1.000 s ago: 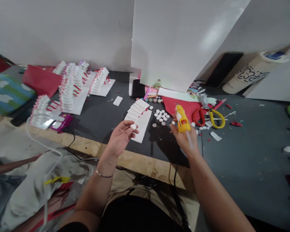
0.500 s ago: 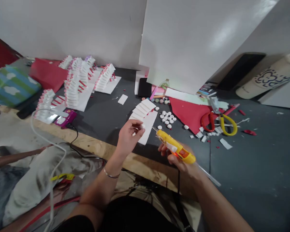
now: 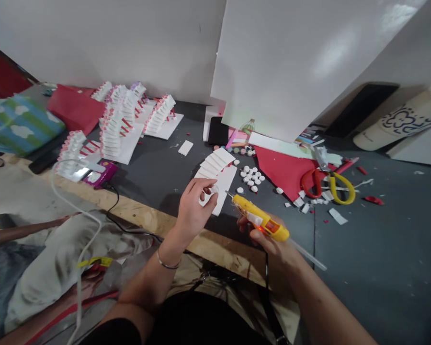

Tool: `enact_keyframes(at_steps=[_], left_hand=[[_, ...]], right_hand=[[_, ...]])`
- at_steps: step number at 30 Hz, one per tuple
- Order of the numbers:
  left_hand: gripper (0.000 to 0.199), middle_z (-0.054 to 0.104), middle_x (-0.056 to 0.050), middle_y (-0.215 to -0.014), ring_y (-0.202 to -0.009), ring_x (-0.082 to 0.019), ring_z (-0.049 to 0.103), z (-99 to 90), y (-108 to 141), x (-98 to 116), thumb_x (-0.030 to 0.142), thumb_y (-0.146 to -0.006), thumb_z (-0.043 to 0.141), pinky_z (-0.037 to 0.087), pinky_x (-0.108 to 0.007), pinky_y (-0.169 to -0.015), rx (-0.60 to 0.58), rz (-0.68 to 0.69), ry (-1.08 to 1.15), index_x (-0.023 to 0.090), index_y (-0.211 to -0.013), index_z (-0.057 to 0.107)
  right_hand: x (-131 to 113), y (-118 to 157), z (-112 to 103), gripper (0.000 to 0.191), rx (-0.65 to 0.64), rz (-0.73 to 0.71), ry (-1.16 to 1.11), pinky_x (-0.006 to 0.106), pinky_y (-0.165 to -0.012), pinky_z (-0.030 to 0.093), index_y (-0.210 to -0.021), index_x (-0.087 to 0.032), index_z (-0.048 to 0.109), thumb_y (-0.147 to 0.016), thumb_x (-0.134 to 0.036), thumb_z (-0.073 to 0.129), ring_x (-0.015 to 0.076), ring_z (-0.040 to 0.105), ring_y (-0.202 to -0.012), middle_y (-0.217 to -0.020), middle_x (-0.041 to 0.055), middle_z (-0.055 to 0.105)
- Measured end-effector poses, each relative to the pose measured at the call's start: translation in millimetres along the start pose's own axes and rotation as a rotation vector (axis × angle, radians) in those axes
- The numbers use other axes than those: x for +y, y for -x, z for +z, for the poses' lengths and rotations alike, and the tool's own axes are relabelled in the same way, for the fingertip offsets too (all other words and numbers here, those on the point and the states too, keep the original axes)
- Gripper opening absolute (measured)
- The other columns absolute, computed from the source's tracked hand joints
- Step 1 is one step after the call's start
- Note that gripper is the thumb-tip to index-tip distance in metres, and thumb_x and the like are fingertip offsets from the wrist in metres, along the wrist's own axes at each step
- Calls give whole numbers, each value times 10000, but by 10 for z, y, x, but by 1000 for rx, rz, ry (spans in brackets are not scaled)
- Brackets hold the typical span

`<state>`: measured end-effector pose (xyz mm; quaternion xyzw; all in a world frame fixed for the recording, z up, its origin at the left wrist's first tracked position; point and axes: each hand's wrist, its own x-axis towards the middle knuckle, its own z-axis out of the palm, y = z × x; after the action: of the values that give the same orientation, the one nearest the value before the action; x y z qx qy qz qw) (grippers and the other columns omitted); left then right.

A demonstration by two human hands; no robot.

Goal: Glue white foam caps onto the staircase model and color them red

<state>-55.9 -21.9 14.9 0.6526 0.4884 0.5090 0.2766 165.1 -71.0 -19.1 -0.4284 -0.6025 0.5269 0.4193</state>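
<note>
Pinching the white disc (image 3: pixel 214 189): the left hand (image 3: pixel 194 203) had it between thumb and forefinger, nearly closed around it, the other fingers (image 3: pixel 202 184) curled in; the disc showed over the white base sheet (image 3: pixel 226 186), its height above it unclear.

Aiming the glue gun (image 3: pixel 251 211): the right hand (image 3: pixel 273 247) was wrapped about its grip, nozzle (image 3: pixel 230 195) towards the disc, near but seemingly apart; whether the trigger was pressed could not be seen.

Dabbing well: in my judgement, this called for steady wrists, the disc held by its very edge, a small bead at its middle, and skin well clear of the tip, likely hot.

Glue stick (image 3: pixel 311 256): it jutted from the gun's rear above the right forearm, best kept from snagging.

Fanned white strips (image 3: pixel 215 162): they overlapped at the sheet's far end, just beyond the left hand, where a sleeve or stray glue thread might have spoiled them.

Loose discs (image 3: pixel 251 178): they lay clustered right of the sheet, within easy reach.

Scissors (image 3: pixel 321 184): they rested among scraps by the red sheet (image 3: pixel 282 165).

Counter (image 3: pixel 377 249): white models (image 3: pixel 115 127) stood at its left.
</note>
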Motion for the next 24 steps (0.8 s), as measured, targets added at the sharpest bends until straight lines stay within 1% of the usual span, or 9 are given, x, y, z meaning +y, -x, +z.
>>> enact_keyframes(at_steps=[2, 4, 7, 9, 11, 16, 20, 24], left_hand=[[169, 673, -40, -936, -723, -127, 566, 19, -8, 7, 148, -800, 766, 489, -260, -710, 3, -176, 205, 209, -958, 767], [163, 674, -39, -887, -743, -129, 573, 35, -19, -7, 208, -762, 832, 471, -243, -687, -2, -370, 463, 195, -913, 771], [229, 635, -11, -727, -688, -105, 556, 48, -35, -35, 252, -718, 885, 438, -212, -631, -79, -609, 789, 162, -880, 750], [250, 628, -7, -692, -664, -91, 563, 54, -40, -35, 254, -710, 898, 429, -194, -604, -150, -705, 914, 143, -868, 739], [279, 651, -11, -719, -662, -80, 584, 63, -39, -22, 264, -689, 921, 445, -178, -601, -187, -758, 984, 134, -858, 740], [350, 692, -1, -784, -652, -55, 608, 95, -23, -2, 287, -634, 975, 502, -154, -636, -233, -829, 1066, 137, -853, 746], [369, 699, 7, -804, -669, -57, 627, 105, -13, -21, 282, -624, 987, 529, -157, -664, -250, -840, 1084, 143, -860, 740], [381, 703, 3, -827, -676, -56, 631, 102, -7, -34, 286, -627, 988, 527, -158, -665, -253, -827, 1085, 142, -871, 733]], right_hand=[[-20, 4, -2, 603, -4, 14, 0, 292, -574, 509, -916, -211, 734, -823, -799, 644, 181, 628, -656, -841, 72, 735], [-38, -1, -4, 625, 2, -3, 16, 296, -567, 498, -897, -214, 728, -810, -826, 630, 182, 619, -641, -807, 66, 724], [-44, -25, 1, 635, 23, -82, 72, 312, -584, 489, -842, -216, 712, -829, -838, 587, 187, 610, -633, -749, 58, 693], [-34, -44, 9, 622, 30, -146, 102, 317, -590, 481, -803, -215, 692, -857, -821, 568, 180, 600, -613, -716, 49, 674], [-22, -59, 19, 614, 27, -176, 122, 315, -573, 464, -776, -215, 664, -869, -813, 560, 170, 583, -585, -682, 36, 654], [-20, -71, 20, 612, 2, -169, 174, 325, -536, 423, -726, -235, 608, -875, -824, 533, 168, 533, -557, -652, 26, 609], [-21, -70, 11, 622, -1, -150, 217, 329, -520, 380, -688, -240, 575, -883, -828, 512, 161, 490, -549, -640, 25, 580], [-32, -71, 22, 653, 2, -124, 264, 324, -495, 325, -624, -237, 515, -878, -839, 502, 147, 448, -516, -584, 5, 527]])
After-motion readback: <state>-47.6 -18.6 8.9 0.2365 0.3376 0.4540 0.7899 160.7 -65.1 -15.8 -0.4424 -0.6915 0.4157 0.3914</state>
